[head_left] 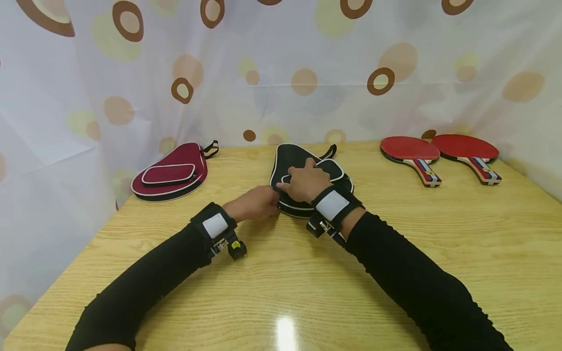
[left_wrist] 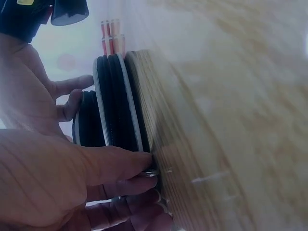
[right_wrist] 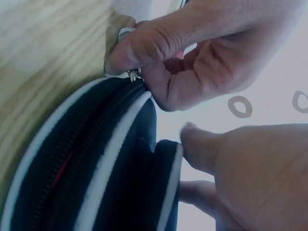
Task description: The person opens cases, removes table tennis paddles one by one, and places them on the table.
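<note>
Left hand [head_left: 256, 204] pinches zip pull [right_wrist: 134, 74] of black case [head_left: 290, 158], flat on bench [head_left: 263, 273]; right hand [head_left: 307, 183], fingers outstretched, rests atop. Case could skid if pressed lightly; zip [right_wrist: 92, 130] snag if tugged crooked.

In the head view, we look forward and down over the table [head_left: 285, 278] to the patterned curtain [head_left: 281, 68], with the left hand [head_left: 258, 203] and right hand [head_left: 305, 183] at middle distance. From the left wrist camera [head_left: 237, 250], we look rightward at close range, the view turned sideways, past the black case [left_wrist: 113, 98] to the paddles' handles [left_wrist: 109, 42] beyond. From the right wrist camera [head_left: 314, 226], we look leftward, also close and sideways-turned; the two wrist views share the case's zipped edge [right_wrist: 77, 137], and all three share both hands
</note>
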Demonstrator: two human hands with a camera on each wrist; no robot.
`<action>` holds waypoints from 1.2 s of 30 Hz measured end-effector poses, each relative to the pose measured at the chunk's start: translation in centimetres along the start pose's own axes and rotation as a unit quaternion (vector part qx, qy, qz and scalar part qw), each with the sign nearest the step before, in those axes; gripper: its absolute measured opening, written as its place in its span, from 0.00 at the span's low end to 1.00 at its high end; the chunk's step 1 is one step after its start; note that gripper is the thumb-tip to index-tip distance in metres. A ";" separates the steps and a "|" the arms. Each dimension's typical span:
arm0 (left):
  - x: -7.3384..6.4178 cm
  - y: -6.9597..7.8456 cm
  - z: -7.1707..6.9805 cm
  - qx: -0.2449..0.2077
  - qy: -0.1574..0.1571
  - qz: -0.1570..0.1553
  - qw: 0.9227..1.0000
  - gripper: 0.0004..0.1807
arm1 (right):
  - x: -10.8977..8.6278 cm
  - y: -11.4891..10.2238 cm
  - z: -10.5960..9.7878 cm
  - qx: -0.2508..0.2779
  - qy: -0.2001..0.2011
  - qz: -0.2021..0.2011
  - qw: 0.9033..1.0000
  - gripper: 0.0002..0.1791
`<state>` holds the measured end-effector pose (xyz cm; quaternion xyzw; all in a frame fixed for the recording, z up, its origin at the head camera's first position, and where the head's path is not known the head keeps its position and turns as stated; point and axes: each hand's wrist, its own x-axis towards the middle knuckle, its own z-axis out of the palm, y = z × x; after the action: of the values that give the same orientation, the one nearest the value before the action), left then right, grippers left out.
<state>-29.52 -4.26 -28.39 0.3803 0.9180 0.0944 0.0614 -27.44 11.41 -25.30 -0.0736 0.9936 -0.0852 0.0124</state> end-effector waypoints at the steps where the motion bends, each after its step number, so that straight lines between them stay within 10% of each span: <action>1: 0.0 0.0 0.0 -0.001 0.000 0.001 1.000 0.11 | 0.0 0.0 0.0 0.002 -0.005 0.000 1.000 0.34; 29: 0.8 0.0 -0.1 -0.036 0.019 -0.005 0.999 0.16 | 0.9 4.2 -1.1 0.049 -0.086 -0.101 0.990 0.19; 36: 1.2 -1.7 -0.3 -0.011 0.059 -0.062 0.996 0.14 | 0.9 5.8 -1.1 0.025 -0.088 -0.145 0.985 0.21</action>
<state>-31.63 -4.63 -28.58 0.3156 0.9407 0.1230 0.0173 -29.19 17.10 -25.20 -0.2241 0.9649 -0.1043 0.0892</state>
